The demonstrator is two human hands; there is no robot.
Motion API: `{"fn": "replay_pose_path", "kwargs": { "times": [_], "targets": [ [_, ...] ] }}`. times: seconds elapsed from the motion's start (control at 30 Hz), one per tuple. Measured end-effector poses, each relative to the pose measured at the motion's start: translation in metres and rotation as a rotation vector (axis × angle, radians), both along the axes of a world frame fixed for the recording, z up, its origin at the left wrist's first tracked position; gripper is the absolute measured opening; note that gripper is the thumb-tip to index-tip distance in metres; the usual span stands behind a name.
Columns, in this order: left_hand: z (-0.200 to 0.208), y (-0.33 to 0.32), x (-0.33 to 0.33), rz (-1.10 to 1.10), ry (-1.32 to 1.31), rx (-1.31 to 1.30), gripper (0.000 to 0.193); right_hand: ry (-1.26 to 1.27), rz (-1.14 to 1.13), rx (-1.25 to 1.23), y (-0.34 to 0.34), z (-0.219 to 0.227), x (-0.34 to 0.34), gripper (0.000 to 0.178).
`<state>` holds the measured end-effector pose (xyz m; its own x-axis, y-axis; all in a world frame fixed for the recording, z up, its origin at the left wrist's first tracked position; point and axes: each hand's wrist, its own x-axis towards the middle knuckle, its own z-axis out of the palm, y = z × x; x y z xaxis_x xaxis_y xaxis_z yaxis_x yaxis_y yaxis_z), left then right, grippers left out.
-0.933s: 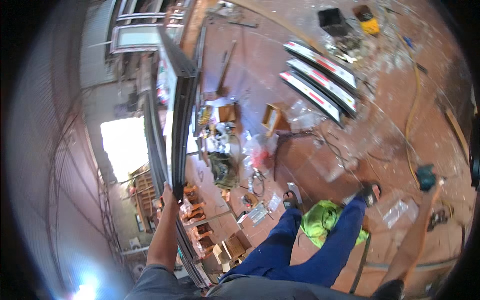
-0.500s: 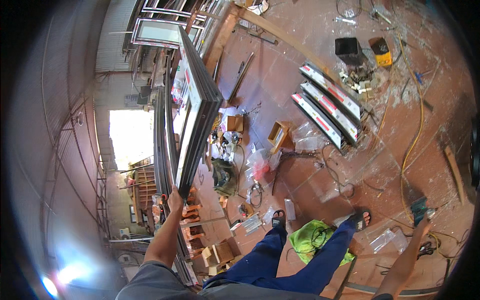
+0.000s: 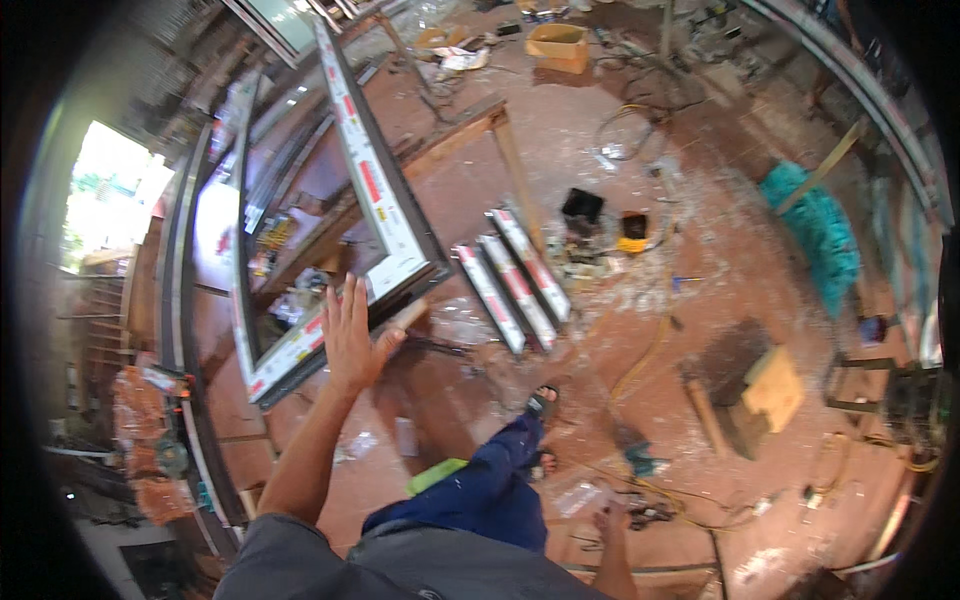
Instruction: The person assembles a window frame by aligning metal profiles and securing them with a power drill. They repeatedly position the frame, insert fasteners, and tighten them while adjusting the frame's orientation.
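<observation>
A large rectangular window frame (image 3: 372, 180), white-faced with red labels and dark edges, leans at the left. My left hand (image 3: 350, 335) is open at its near bar, fingers stretched and thumb apart. The palm appears to rest on or just over the bar; I cannot tell which. My right hand (image 3: 608, 520) hangs low by my right leg, small and blurred, its fingers unclear. Beyond that hand, a teal power tool (image 3: 640, 460) lies on the floor.
Three white-and-dark profile pieces (image 3: 518, 285) lie ahead on the red tiled floor, near a black box (image 3: 582, 207) and scraps. A yellow cable (image 3: 645, 360) crosses the floor. A wooden block (image 3: 773, 388) and teal netting (image 3: 815, 235) are at the right.
The view has swung right. The window frame, seen nearly edge-on before, now shows its broad face. My left hand has gone from gripping its end to spread fingers.
</observation>
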<state>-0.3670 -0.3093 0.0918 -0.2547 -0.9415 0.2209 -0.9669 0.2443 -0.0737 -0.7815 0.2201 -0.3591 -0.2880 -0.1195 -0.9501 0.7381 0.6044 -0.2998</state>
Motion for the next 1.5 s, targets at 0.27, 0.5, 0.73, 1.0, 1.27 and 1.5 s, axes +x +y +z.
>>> {"fn": "replay_pose_path", "kwargs": {
  "times": [0.27, 0.5, 0.73, 1.0, 1.27, 1.5],
  "targets": [
    [0.007, -0.056, -0.054, -0.001, 0.134, -0.056, 0.096, 0.110, -0.062, -0.156, -0.131, 0.217, -0.111, 0.017],
    [0.003, -0.066, -0.036, -0.019, 0.223, -0.102, 0.073, 0.240, -0.067, -0.056, -0.228, 0.275, -0.219, 0.036],
    [0.005, -0.088, -0.037, 0.152, 0.440, -0.046, 0.072, 0.232, 0.314, 0.042, -0.418, 0.317, -0.248, 0.031],
    [0.045, -0.128, -0.087, 0.658, 0.327, 0.111, 0.107, 0.084, 0.984, -0.082, -0.694, 0.275, -0.410, 0.025],
    [0.017, -0.207, -0.116, 1.199, 0.346, 0.027, 0.087, 0.500, 1.030, -0.586, -1.085, 0.339, -0.497, 0.027],
    [0.048, -0.216, -0.139, 1.179, 0.417, 0.113, 0.076, 0.355, 1.370, -0.713, -1.192, 0.461, -0.412, 0.014]
  ]
}}
